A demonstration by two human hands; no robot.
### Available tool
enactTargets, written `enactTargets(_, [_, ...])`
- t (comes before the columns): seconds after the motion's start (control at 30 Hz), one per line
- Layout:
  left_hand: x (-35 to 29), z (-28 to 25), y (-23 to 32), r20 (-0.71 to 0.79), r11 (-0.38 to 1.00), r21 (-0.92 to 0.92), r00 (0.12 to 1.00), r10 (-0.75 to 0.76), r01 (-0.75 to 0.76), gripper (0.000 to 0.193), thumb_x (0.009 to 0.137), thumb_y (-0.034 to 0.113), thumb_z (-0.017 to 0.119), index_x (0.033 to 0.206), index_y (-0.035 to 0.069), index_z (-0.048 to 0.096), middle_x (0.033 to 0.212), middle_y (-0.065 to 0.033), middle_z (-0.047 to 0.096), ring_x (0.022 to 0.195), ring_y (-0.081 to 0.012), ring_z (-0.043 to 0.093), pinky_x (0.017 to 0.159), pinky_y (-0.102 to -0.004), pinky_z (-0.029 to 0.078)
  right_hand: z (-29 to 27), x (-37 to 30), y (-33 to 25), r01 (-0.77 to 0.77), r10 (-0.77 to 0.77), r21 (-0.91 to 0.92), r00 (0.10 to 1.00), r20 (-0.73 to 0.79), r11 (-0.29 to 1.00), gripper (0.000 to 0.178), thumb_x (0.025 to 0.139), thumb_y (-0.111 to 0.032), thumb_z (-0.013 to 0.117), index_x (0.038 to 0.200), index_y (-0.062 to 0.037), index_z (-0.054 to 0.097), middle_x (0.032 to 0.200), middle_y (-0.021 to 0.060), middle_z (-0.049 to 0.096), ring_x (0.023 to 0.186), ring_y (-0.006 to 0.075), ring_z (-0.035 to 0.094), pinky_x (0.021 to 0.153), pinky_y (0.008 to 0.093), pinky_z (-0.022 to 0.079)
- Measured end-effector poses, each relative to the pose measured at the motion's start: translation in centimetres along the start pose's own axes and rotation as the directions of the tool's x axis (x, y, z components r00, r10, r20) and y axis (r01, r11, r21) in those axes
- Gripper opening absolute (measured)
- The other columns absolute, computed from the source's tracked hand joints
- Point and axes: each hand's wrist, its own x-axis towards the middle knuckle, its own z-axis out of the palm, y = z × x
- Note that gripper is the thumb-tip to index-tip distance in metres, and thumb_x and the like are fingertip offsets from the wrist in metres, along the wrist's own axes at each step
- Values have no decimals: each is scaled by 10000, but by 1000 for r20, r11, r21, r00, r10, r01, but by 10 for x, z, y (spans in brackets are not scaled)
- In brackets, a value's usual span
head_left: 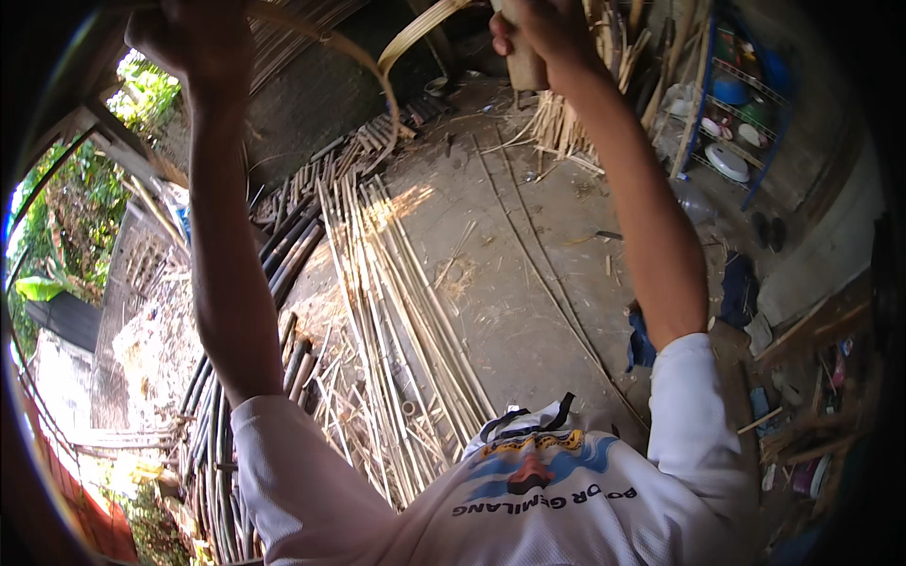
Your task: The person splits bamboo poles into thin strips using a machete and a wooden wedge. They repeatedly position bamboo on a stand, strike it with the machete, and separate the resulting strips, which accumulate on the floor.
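Observation:
Both my arms reach up to the top edge of the view, where the hands are partly cut off. My left hand (193, 42) is closed in a fist at the upper left; what it grips cannot be made out. A brown curved strip (330, 40) runs from beside that fist and bends downward. Another pale, flat curved strip (411, 30), which looks like split bamboo, arches toward my right hand (557, 38). The fingers of that hand are wrapped round a thick, pale wooden piece (522, 61), its upper end out of view.
Long split bamboo strips (377, 274) lie on the concrete floor (491, 283) below, beside dark poles (212, 462) at the left. Bundled sticks (566, 132) stand at the back. A blue-framed rack (741, 113) with dishes stands right. Two thin poles (547, 269) cross the floor.

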Motion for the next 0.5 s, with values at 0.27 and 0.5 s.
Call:
enactTargets(0.27, [49, -179, -15, 418, 903, -317, 898, -140, 288, 276, 940, 312, 368, 778, 115, 474, 590, -27, 384, 463, -171, 394, 493, -344, 378, -140, 38, 39, -176, 172, -16, 973, -152, 984, 298, 958, -226, 601, 1172, -43, 505, 908, 89, 581, 534, 102, 508, 404, 250, 411])
enactTargets(0.5, [90, -304, -55, 52, 938, -227, 965, -257, 262, 277, 887, 267, 367, 640, 149, 412, 605, -25, 385, 538, -187, 408, 567, -356, 396, -237, 43, 53, -274, 285, 153, 957, -59, 950, 346, 988, -158, 551, 1304, -29, 495, 1168, 70, 607, 565, 62, 384, 492, 196, 385])
